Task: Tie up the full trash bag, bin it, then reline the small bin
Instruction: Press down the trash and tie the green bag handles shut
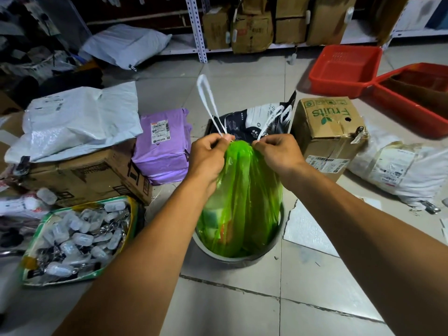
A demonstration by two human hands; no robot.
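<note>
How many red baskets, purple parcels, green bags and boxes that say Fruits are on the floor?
Red baskets: 2, one and another to its right
Purple parcel: 1
Green bag, in the bin, its white drawstrings pinched by the left hand and right hand: 1
Fruits box: 1
Total: 5

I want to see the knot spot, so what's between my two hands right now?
In the head view, only the gathered neck of the green trash bag sits between the left hand and right hand.
</note>
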